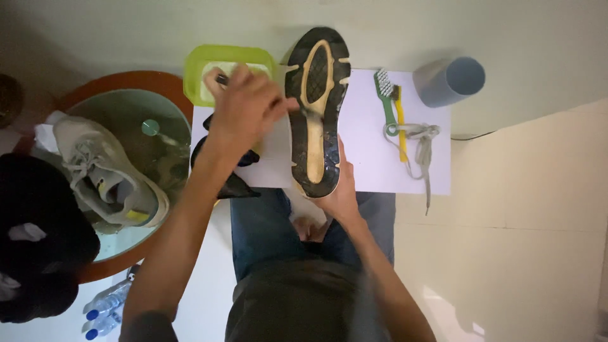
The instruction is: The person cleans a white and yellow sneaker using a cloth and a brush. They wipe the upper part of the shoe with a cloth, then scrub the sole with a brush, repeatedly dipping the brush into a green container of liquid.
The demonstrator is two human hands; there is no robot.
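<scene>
A sneaker (316, 107) is held sole-up, its dark tread with a yellow-tan pattern facing me. My right hand (339, 190) grips its near end from below. My left hand (244, 104) is closed around a small dark-handled tool whose end touches the sole's left edge; the tool's head is hidden by my fingers. Behind that hand stands a lime-green container (197, 69). The sneaker hovers over a white sheet (373, 164) spread on the floor in front of my knees.
A green toothbrush (384, 101), a yellow brush (401, 130) and a loose grey shoelace (423, 149) lie on the sheet. A grey cup (449, 79) lies on its side behind. The second sneaker (104, 171) sits on a round glass table (136, 117). Water bottles (104, 307) lie bottom left.
</scene>
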